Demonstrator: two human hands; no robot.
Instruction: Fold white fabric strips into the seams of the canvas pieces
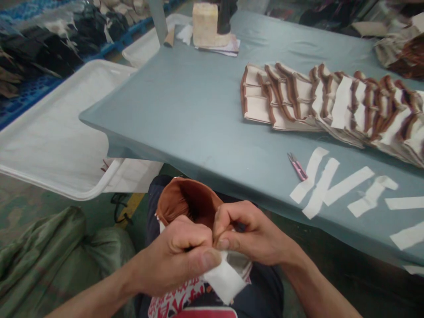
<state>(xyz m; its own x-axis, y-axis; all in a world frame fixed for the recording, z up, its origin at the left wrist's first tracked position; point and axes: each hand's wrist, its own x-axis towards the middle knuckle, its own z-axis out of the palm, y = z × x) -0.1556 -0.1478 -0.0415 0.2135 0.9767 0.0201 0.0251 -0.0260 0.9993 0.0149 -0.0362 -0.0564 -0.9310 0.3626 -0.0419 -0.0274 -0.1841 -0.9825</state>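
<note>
In my lap stands a brown leather-like piece [170, 201], curved round into an open tube shape. My left hand [187, 256] is closed, its thumb and fingers pinching at the near edge of this piece. Right against it, my right hand [251, 232] pinches at the same edge with thumb and index finger. A white strip [227, 280] hangs down below my fingertips. The exact spot where the fingers meet the edge is partly hidden by the knuckles.
On the blue-grey table [185, 110] lie pink-handled thread snips [298, 168], several loose white strips [321, 187] and a long row of folded brown-and-cream pieces [291, 95]. A white tub [56, 128] stands left. Green sacking [66, 260] lies on the floor.
</note>
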